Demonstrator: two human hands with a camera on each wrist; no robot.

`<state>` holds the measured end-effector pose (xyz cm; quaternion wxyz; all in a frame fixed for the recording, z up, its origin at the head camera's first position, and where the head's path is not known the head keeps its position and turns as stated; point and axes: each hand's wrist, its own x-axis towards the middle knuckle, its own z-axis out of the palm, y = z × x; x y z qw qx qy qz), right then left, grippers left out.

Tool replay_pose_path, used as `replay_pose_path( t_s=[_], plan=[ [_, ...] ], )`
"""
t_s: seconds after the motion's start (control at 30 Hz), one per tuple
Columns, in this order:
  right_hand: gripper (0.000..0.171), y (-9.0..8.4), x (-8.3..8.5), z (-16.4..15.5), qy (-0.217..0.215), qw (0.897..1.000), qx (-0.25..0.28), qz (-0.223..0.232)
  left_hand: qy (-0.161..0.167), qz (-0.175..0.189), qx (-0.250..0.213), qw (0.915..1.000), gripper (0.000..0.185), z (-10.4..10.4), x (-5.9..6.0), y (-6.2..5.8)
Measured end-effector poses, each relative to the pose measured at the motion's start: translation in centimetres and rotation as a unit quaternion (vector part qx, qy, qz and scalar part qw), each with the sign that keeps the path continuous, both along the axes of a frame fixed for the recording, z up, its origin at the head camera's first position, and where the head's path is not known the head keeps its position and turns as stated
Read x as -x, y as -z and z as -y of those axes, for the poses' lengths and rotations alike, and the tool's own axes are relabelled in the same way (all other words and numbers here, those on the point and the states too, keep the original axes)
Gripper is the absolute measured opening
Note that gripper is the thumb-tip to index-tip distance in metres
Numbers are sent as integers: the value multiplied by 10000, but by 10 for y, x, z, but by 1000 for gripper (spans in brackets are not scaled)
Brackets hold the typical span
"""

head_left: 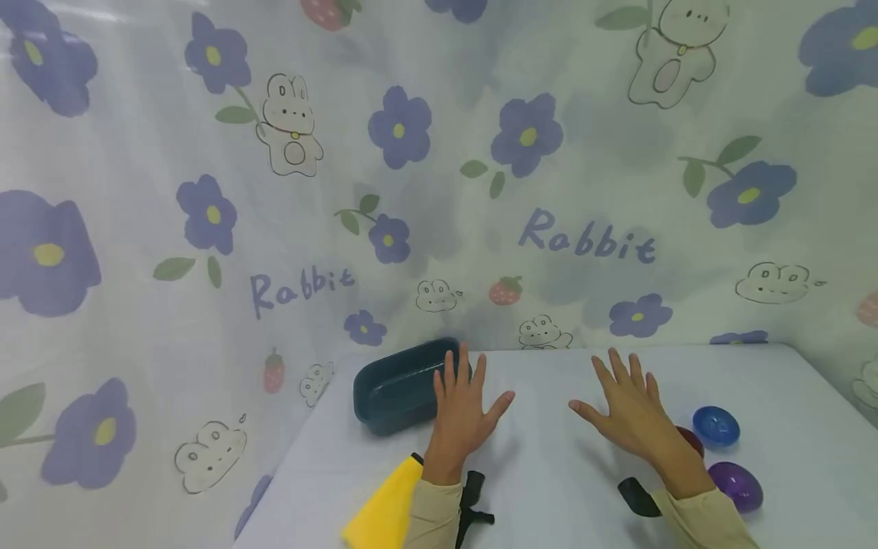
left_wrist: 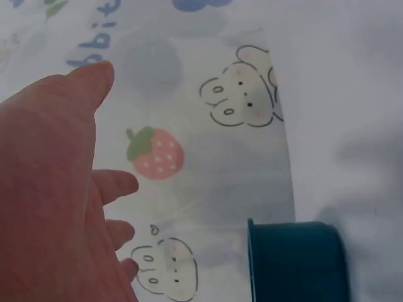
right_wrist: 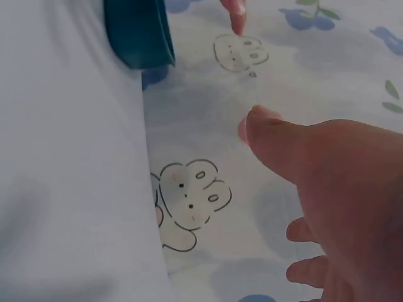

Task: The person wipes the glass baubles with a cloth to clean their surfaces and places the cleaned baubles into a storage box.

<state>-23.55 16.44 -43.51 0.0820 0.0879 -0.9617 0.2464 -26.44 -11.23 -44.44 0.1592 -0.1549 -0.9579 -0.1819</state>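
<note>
Both hands hover flat over a pale table (head_left: pixel 549 473), fingers spread and holding nothing. My left hand (head_left: pixel 463 408) is beside a dark teal rectangular tub (head_left: pixel 394 385), its fingers overlapping the tub's right end. My right hand (head_left: pixel 627 408) is open just left of three egg-shaped objects: a blue one (head_left: pixel 716 425), a purple one (head_left: pixel 737 485) and a dark red one (head_left: pixel 691 440) partly hidden behind the wrist. The left wrist view shows the left hand's open palm (left_wrist: pixel 50 201) and the tub's corner (left_wrist: pixel 296 261). The right wrist view shows the right hand's thumb (right_wrist: pixel 283 141) and the tub (right_wrist: pixel 138 31).
A yellow object (head_left: pixel 384 511) lies at the near left by my left sleeve. Black wrist-mount parts (head_left: pixel 473 499) sit by each forearm. A flower and rabbit patterned cloth (head_left: pixel 439 191) hangs behind and to the left of the table.
</note>
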Motion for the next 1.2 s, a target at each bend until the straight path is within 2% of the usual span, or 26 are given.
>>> replay_pose_path(
  t_s=[0.1,0.23,0.37,0.53,0.67,0.8,0.93,1.07,1.2],
  plan=[
    [96,0,0,4,-206,9996,178,-118,1,150,-240,9996,83,0,-4,-1],
    [96,-1,3,12,-604,9955,736,32,-60,307,-646,9974,82,3,-9,-5],
    [96,-3,9,22,-867,9863,1391,202,-95,469,-1073,9931,81,14,-14,-17],
    [90,-6,22,36,-1013,9751,1959,218,-280,644,-1533,9857,82,46,-21,-43],
    [89,-9,33,48,-1343,9594,2464,274,-639,669,-1857,9782,87,81,-27,-52],
    [89,-12,44,60,-1428,9447,2926,383,-980,796,-2220,9668,91,112,-31,-51],
    [91,-10,56,71,-1392,9304,3347,545,-1409,965,-2459,9541,93,134,-31,-47],
    [94,-5,67,83,-1414,9147,3674,910,-1751,1101,-2727,9396,98,148,-29,-39],
    [97,6,76,99,-1373,9079,3769,1215,-1930,1334,-2918,9273,105,158,-27,-29]
  ],
)
